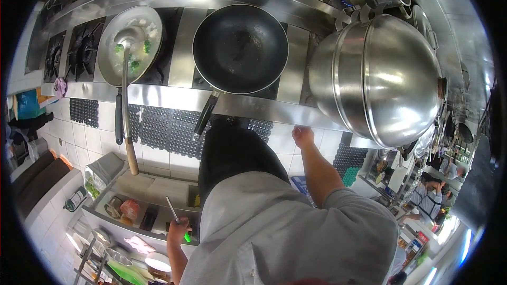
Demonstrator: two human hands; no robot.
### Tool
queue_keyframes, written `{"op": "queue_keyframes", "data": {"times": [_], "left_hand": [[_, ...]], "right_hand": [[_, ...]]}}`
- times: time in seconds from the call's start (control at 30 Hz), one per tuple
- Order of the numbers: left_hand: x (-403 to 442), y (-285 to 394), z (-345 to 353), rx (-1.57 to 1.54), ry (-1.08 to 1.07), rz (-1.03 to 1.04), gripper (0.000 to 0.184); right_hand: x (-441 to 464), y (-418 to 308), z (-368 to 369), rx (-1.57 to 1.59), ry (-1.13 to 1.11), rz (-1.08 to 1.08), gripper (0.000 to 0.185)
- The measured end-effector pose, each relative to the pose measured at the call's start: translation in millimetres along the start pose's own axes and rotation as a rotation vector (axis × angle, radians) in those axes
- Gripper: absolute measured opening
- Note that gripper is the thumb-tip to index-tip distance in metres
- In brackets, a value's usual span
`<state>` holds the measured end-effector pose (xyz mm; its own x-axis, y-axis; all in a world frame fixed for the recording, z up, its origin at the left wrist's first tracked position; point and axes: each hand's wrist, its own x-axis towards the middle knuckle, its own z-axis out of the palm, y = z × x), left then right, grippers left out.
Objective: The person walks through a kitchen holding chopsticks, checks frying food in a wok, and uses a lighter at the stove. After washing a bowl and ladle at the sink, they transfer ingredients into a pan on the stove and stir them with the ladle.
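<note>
My left hand (179,228), low on the left by the counter with inset containers, is closed around a slim metal utensil (171,208) with a bright green end. Its exact kind I cannot make out. At the stove's front edge, between the black pan and the large steel pot, my right hand (302,136) has its fingers curled; what they grip, if anything, is hidden. A black frying pan (240,47) sits on the middle burner, its handle pointing toward me. On the left, a lighter pan (108,63) holds pale liquid with green pieces, and a long-handled ladle (127,111) rests in it.
A large domed steel pot (401,79) fills the right of the stove (237,106). The pan and ladle handles jut past the front edge. Black perforated mats (174,126) lie on the tiled floor. Another person (430,195) is far off at the right.
</note>
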<state>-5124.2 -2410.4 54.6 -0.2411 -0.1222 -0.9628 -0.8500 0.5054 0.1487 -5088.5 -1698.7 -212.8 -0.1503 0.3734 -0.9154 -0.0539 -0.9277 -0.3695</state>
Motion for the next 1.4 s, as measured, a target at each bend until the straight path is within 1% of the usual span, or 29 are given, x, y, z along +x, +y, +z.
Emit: {"op": "queue_keyframes", "data": {"times": [0.07, 0.13, 0.23, 0.3, 0.4, 0.47, 0.6, 0.67, 0.8, 0.87, 0.9, 0.93, 0.97, 1.0, 1.07, 1.2, 1.3, 1.37, 1.4], "left_hand": [[0.1, -0.6, 0.2, -0.024, 0.01, 0.0, 0.028], [-3.2, 5.9, 1.3, -0.029, 0.006, 0.002, 0.028], [-3.5, 9.8, 2.9, -0.033, 0.008, 0.015, 0.027], [-1.9, 8.1, 3.3, -0.032, 0.013, 0.027, 0.026], [-1.4, 8.0, 3.0, -0.029, 0.017, 0.028, 0.025], [-1.6, 9.4, 2.7, -0.013, 0.008, 0.031, 0.025], [2.6, 7.2, 2.7, -0.06, -0.001, 0.009, 0.025], [5.0, 4.8, 2.0, -0.057, 0.003, 0.013, 0.026], [7.9, 3.1, 1.6, -0.06, 0.002, 0.025, 0.026], [9.8, 3.3, 1.4, -0.027, 0.01, 0.003, 0.026], [11.5, 1.9, 1.3, -0.027, 0.011, 0.003, 0.026], [13.1, 0.4, 1.4, -0.034, 0.004, 0.005, 0.025], [14.4, -1.0, 1.4, -0.04, -0.003, 0.007, 0.025], [14.2, -0.5, 1.6, -0.039, -0.003, 0.008, 0.025], [12.7, 0.7, 2.5, -0.056, -0.02, 0.066, 0.024], [6.2, 11.6, 4.8, -0.069, 0.002, 0.031, 0.023], [0.6, 17.2, 2.5, -0.014, -0.022, 0.024, 0.022], [-8.6, 24.1, -3.6, -0.136, -0.072, -0.004, 0.024], [-20.4, 36.7, -8.6, -0.134, -0.068, 0.007, 0.024]], "right_hand": [[5.7, -1.1, -4.4, -0.008, -0.001, 0.045, 0.023], [21.2, 3.3, -19.6, -0.024, -0.053, 0.022, 0.024], [93.4, 21.3, -78.7, -0.176, -0.341, -0.165, 0.026], [92.6, 21.7, -78.1, -0.163, -0.37, -0.185, 0.028], [50.5, 12.0, -45.3, -0.34, -0.246, -0.164, 0.029], [1.6, 2.3, -6.8, -0.048, -0.033, -0.037, 0.029], [-6.6, 2.3, 2.4, -0.009, -0.031, -0.029, 0.031], [-11.0, 2.9, 7.3, -0.046, -0.001, -0.055, 0.029], [-1.5, 3.0, 0.2, -0.054, 0.008, -0.04, 0.026], [13.7, 6.6, -13.2, -0.146, -0.067, -0.08, 0.025], [12.8, 8.6, -11.4, -0.277, -0.147, -0.146, 0.024], [10.5, 10.4, -11.3, -0.321, -0.157, -0.171, 0.023], [8.0, 7.5, -12.0, -0.206, -0.096, -0.122, 0.021], [-4.6, 4.7, -1.4, -0.206, -0.096, -0.122, 0.021], [-20.0, 1.2, 12.3, -0.071, 0.0, -0.059, 0.019], [-15.0, 0.9, 10.2, -0.073, -0.026, -0.051, 0.019], [-18.1, 2.4, 14.4, -0.099, 0.017, -0.053, 0.019], [-35.6, 3.5, 24.4, -0.076, 0.059, -0.05, 0.028], [-40.8, 5.2, 26.6, -0.069, 0.05, -0.051, 0.028]]}}
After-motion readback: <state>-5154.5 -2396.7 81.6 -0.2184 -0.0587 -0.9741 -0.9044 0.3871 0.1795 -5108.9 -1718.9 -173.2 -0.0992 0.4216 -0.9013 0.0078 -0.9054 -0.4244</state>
